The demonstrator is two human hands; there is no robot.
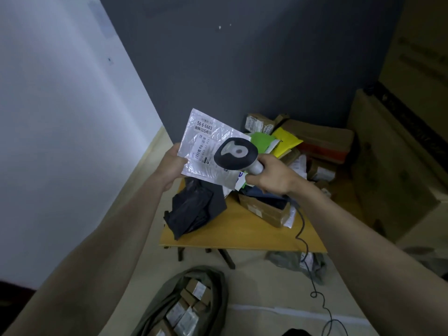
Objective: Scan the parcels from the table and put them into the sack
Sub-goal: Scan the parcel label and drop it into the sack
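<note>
Both arms reach forward above the surface (pixel 242 238). The left hand (pixel 171 166) pinches the left edge of a white parcel (pixel 206 146), thumb on its front, holding it up in the air with its label facing the camera. The parcel's long axis runs from upper left to lower right. The right hand (pixel 274 175) grips the handle of a scanner (pixel 235 154), whose dark head points at the label. More parcels (pixel 303 151) lie heaped on the surface; the sack (pixel 169 297) sits open on the floor below.
</note>
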